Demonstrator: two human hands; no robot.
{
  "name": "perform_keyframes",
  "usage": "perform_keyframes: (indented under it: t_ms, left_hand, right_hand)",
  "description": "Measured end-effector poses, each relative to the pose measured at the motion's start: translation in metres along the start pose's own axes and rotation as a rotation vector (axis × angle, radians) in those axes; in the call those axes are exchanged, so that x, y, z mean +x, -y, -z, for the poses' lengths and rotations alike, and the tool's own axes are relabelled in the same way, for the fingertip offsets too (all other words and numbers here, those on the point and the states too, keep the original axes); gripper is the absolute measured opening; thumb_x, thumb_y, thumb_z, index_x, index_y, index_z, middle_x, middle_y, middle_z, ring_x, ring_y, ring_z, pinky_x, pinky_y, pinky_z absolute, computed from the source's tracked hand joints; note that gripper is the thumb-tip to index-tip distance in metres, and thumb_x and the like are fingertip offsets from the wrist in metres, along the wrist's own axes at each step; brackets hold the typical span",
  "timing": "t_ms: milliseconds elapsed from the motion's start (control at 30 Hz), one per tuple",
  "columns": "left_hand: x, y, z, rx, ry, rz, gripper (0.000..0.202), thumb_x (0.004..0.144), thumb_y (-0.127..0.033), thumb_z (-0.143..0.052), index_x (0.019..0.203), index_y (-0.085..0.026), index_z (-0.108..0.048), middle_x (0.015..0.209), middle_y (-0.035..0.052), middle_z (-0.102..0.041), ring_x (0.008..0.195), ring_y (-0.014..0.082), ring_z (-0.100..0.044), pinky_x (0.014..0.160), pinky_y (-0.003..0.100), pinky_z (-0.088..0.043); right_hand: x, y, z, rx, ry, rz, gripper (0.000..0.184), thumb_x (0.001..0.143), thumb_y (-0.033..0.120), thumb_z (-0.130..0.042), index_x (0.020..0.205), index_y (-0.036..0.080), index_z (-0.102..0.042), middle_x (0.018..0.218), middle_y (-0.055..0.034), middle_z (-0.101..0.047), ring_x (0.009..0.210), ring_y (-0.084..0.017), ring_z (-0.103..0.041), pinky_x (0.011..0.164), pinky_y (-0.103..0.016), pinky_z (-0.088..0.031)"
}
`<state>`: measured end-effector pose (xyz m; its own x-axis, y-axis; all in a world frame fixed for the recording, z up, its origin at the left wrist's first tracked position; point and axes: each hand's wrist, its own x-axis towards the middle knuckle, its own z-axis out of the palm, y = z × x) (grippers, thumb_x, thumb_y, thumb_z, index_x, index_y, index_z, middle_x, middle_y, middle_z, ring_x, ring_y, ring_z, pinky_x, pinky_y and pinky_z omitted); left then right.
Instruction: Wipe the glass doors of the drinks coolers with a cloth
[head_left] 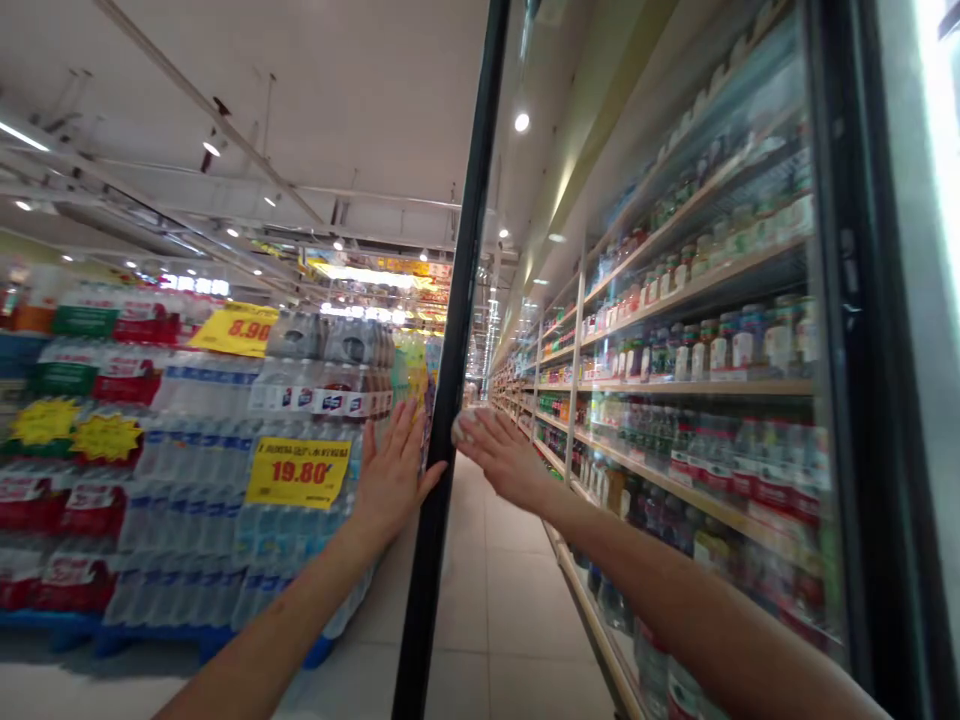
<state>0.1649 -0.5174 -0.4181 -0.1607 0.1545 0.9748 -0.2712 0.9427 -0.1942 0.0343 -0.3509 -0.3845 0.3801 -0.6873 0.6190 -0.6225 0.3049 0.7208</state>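
A glass door [517,620] with a black frame [424,560] stands before me. My left hand [390,475] is on the left of the frame, its fingers stretched out and apart, the thumb against the black edge. Nothing shows in its grip. My right hand [504,455] lies at the glass just right of the frame, its fingers bent over a small crumpled white cloth [459,428]. Most of the cloth is hidden beneath the fingers.
Shelves of bottled drinks [705,385] run along the right, seen through or reflected in the glass. Stacked packs of bottled water [180,480] stand on blue pallets [150,640] at left, with yellow price signs [296,473]. A dark upright frame [862,350] borders the right side.
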Motion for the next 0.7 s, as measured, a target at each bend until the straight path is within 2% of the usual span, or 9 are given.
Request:
perform_keyframes:
  t_ms: [100, 133, 233, 300, 400, 467, 533, 700]
  left_hand:
    - [-0.018, 0.004, -0.001, -0.006, 0.018, -0.04, 0.062, 0.085, -0.039, -0.047, 0.137, -0.01, -0.029, 0.142, 0.0166, -0.034, 0.134, 0.0256, -0.028, 0.111, 0.047, -0.013]
    - [-0.022, 0.003, -0.001, -0.006, 0.023, -0.049, 0.062, 0.085, -0.038, -0.047, 0.137, -0.011, -0.028, 0.142, 0.0166, -0.035, 0.134, 0.0255, -0.028, 0.111, 0.047, -0.013]
    - [-0.033, -0.004, 0.001, -0.009, 0.032, -0.039, 0.062, 0.086, -0.037, -0.046, 0.138, -0.011, -0.026, 0.142, 0.0171, -0.034, 0.135, 0.0252, -0.026, 0.111, 0.047, -0.013]
    - [-0.04, -0.011, 0.004, -0.019, 0.046, -0.037, 0.061, 0.086, -0.036, -0.046, 0.138, -0.011, -0.026, 0.142, 0.0173, -0.034, 0.135, 0.0247, -0.025, 0.111, 0.047, -0.013]
    - [-0.053, -0.019, 0.009, -0.033, 0.075, -0.079, 0.058, 0.086, -0.033, -0.045, 0.137, -0.01, -0.028, 0.141, 0.0172, -0.035, 0.135, 0.024, -0.024, 0.112, 0.045, -0.012]
    - [-0.062, -0.024, 0.011, -0.042, 0.091, -0.127, 0.056, 0.086, -0.031, -0.045, 0.135, -0.01, -0.032, 0.14, 0.0164, -0.037, 0.135, 0.0236, -0.025, 0.112, 0.045, -0.011]
    - [-0.069, -0.03, 0.01, -0.054, 0.091, -0.161, 0.053, 0.086, -0.031, -0.044, 0.134, -0.01, -0.035, 0.138, 0.0155, -0.041, 0.134, 0.023, -0.027, 0.113, 0.044, -0.009]
    - [-0.074, -0.05, 0.002, -0.071, 0.093, -0.155, 0.049, 0.086, -0.029, -0.043, 0.13, -0.009, -0.04, 0.137, 0.0153, -0.042, 0.134, 0.0233, -0.029, 0.113, 0.044, -0.009]
  right_hand:
    - [-0.024, 0.024, -0.007, 0.041, 0.017, 0.104, 0.041, 0.085, 0.016, -0.045, 0.125, 0.022, -0.051, 0.142, -0.0035, -0.038, 0.138, -0.024, -0.016, 0.11, -0.046, -0.024]
    - [-0.024, 0.024, -0.008, 0.044, 0.006, 0.073, 0.041, 0.085, 0.016, -0.044, 0.125, 0.022, -0.051, 0.142, -0.0041, -0.037, 0.138, -0.023, -0.015, 0.11, -0.046, -0.023]
    - [-0.019, 0.028, -0.009, 0.018, -0.061, -0.185, 0.045, 0.083, 0.011, -0.043, 0.127, 0.021, -0.049, 0.144, -0.0066, -0.035, 0.138, -0.024, -0.013, 0.11, -0.05, -0.02]
    - [-0.027, 0.047, -0.013, 0.018, -0.075, -0.24, 0.046, 0.084, 0.01, -0.043, 0.128, 0.02, -0.048, 0.144, -0.0068, -0.035, 0.138, -0.026, -0.013, 0.11, -0.051, -0.021]
    - [-0.065, 0.095, -0.02, 0.065, -0.043, -0.06, 0.041, 0.084, 0.014, -0.044, 0.124, 0.017, -0.052, 0.142, -0.0054, -0.037, 0.136, -0.026, -0.019, 0.109, -0.048, -0.024]
    - [-0.091, 0.116, -0.022, 0.075, 0.004, 0.042, 0.039, 0.086, 0.016, -0.044, 0.123, 0.02, -0.053, 0.143, -0.0011, -0.036, 0.135, -0.024, -0.022, 0.109, -0.044, -0.026]
    - [-0.101, 0.116, -0.022, 0.058, 0.005, 0.044, 0.039, 0.086, 0.016, -0.043, 0.123, 0.022, -0.053, 0.143, 0.0011, -0.036, 0.135, -0.023, -0.022, 0.11, -0.042, -0.025]
    - [-0.082, 0.073, -0.009, -0.042, -0.082, -0.313, 0.047, 0.082, 0.009, -0.043, 0.127, 0.021, -0.049, 0.14, -0.0055, -0.04, 0.138, -0.026, -0.014, 0.11, -0.05, -0.022]
